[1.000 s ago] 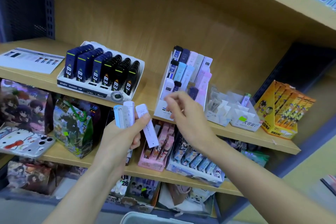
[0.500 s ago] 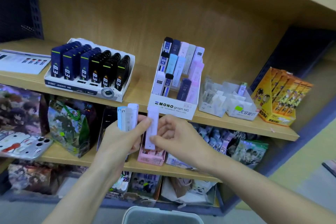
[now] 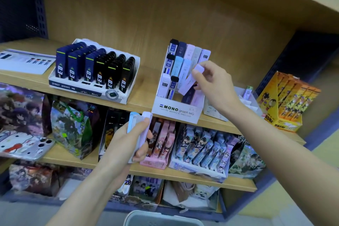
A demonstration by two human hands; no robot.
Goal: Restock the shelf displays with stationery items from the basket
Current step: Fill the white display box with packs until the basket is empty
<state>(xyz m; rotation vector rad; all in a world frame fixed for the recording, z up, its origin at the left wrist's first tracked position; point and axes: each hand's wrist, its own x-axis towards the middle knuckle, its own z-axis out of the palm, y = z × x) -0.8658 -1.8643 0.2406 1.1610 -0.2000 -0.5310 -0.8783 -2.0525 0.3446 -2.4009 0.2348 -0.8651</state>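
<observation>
A pale lilac lead case (image 3: 189,83) slants over the white display box (image 3: 176,111). Its long axis runs from the cap at upper right down-left, and the lower end sits among the standing cases in the box's front row. The right hand (image 3: 215,86) has its fingers pinching the cap end. The left hand (image 3: 124,145), lower, has its fingers curled round a few upright pale cases (image 3: 139,130). The box stands on a wooden shelf (image 3: 145,88) beside a tray of dark cases (image 3: 93,71). A grey basket (image 3: 161,219) shows at the bottom edge.

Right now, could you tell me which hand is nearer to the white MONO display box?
Right. The right hand is over the MONO display box, pinching a lilac case at its slots; the left hand sits lower and to its left, gripping spare cases.
</observation>
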